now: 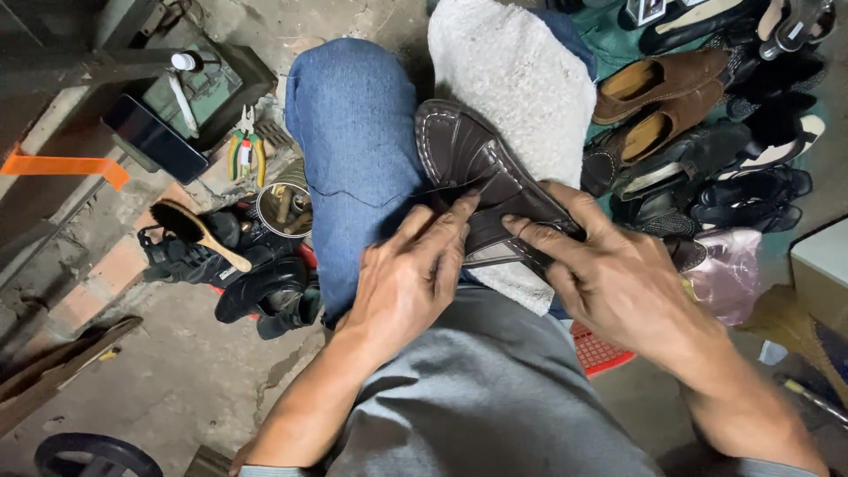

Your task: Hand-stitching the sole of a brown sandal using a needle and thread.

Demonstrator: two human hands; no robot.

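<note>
Dark brown leather loafer (473, 172) braced on white towel (521, 79) over my knee for support; left hand (406, 278) and right hand (618, 274) close together, pinching its upper steady.

The rear of the brown shoe (473, 172) is covered by the left hand (406, 278) and right hand (618, 274), so its heel cannot be seen. The grey towel (517, 84) runs out at the top edge and hides the knee beneath it. Shoes in the pile (707, 150) overlap one another, and the uppermost are cut off. The wheel (93, 455) is cropped at the bottom. The tin's (284, 208) contents are too small to tell.
</note>
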